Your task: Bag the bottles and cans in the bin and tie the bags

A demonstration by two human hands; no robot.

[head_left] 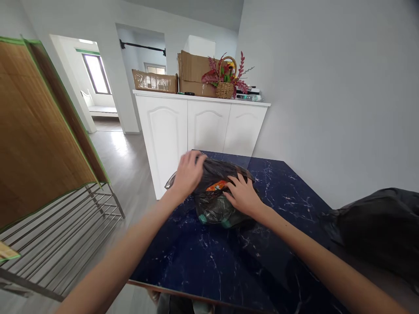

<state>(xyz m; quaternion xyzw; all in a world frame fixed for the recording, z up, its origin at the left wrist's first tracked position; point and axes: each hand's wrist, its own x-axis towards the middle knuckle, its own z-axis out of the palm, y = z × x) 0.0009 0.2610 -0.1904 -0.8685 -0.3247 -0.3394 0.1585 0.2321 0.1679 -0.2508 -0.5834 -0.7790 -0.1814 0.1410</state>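
A black plastic bag [214, 209] lies crumpled on the dark blue marbled table [212, 261]. Through its mouth an orange packet [216, 186] shows, and greenish patches appear through the thin plastic near its front. My left hand [190, 172] is at the bag's far left edge, slightly blurred, its fingers curled over the plastic. On the bag's right side rests my right hand [243, 195], fingers spread, beside the orange packet. The rest of the bag's contents is hidden.
A large black bag [376, 226] sits at the right by the wall. Beyond the table stands a white cabinet [166, 126] bearing cardboard boxes [196, 72] and a flower basket [225, 90]. At left is a metal rack [65, 226] with a woven mat [39, 131].
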